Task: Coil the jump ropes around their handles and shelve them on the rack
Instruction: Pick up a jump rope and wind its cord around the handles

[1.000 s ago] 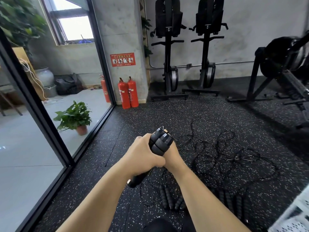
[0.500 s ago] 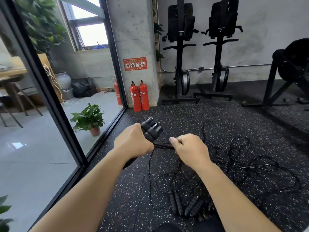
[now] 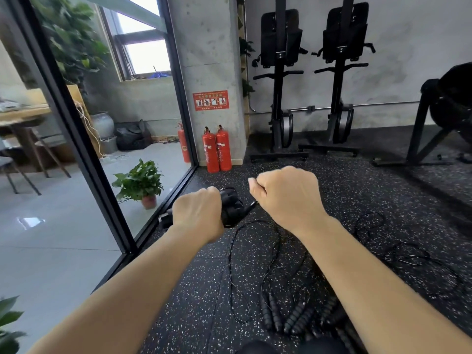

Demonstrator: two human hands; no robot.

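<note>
My left hand [image 3: 198, 214] grips a pair of black jump rope handles [image 3: 231, 209] held together, their ends sticking out on both sides of my fist. My right hand [image 3: 287, 198] is fisted just to their right and pinches the thin black rope [image 3: 251, 206] that runs from the handles. The rest of that rope [image 3: 231, 264] hangs in a loose loop to the floor. Several more ribbed black handles [image 3: 283, 315] and tangled ropes [image 3: 413, 254] lie on the speckled rubber floor below and right of my arms.
A glass wall with a black frame [image 3: 84, 149] runs along the left, a potted plant [image 3: 141, 185] behind it. Red fire extinguishers [image 3: 217, 152] stand by a concrete pillar. Upright rowing machines [image 3: 281, 80] and other black equipment [image 3: 444, 118] line the back wall. No rack is in view.
My right hand has pulled away from the handles, up and to the right, drawing the rope out. The view has swung left, and both hands sit higher.
</note>
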